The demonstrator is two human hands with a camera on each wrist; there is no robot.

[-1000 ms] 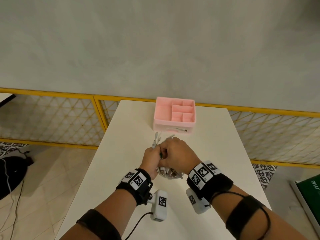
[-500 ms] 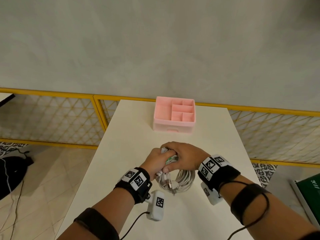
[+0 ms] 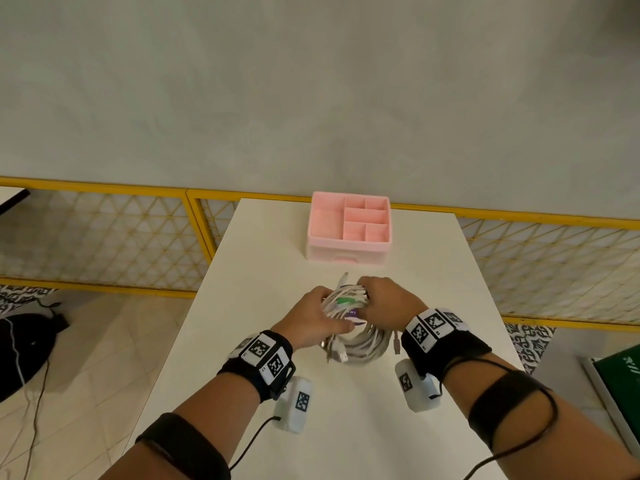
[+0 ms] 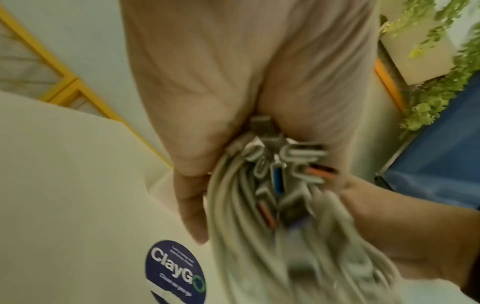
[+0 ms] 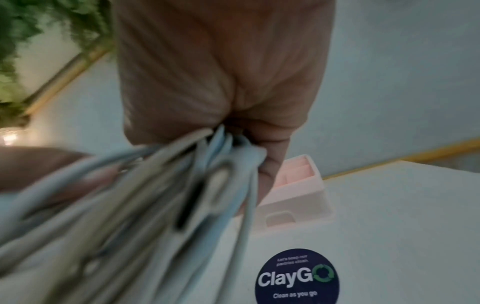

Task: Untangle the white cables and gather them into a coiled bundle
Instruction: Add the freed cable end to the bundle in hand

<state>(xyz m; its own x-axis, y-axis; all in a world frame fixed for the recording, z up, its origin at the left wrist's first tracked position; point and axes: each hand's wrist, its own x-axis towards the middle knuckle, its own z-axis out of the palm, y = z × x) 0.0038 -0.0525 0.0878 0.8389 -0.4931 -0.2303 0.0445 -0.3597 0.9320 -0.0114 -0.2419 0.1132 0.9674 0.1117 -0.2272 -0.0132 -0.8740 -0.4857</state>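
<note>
The left hand (image 3: pixel 311 315) and the right hand (image 3: pixel 386 299), fingers curled, together grip the white cables (image 3: pixel 360 341) from opposite sides above the white table (image 3: pixel 263 258). The cables form a coiled bundle between the palms, its loops hanging toward the person; several plug ends (image 4: pixel 298 164) cluster at the left-hand grip. A round dark sticker (image 5: pixel 296 277) lies on the table beneath. A pink organiser box (image 3: pixel 348 233) stands beyond the hands, apart from them.
</note>
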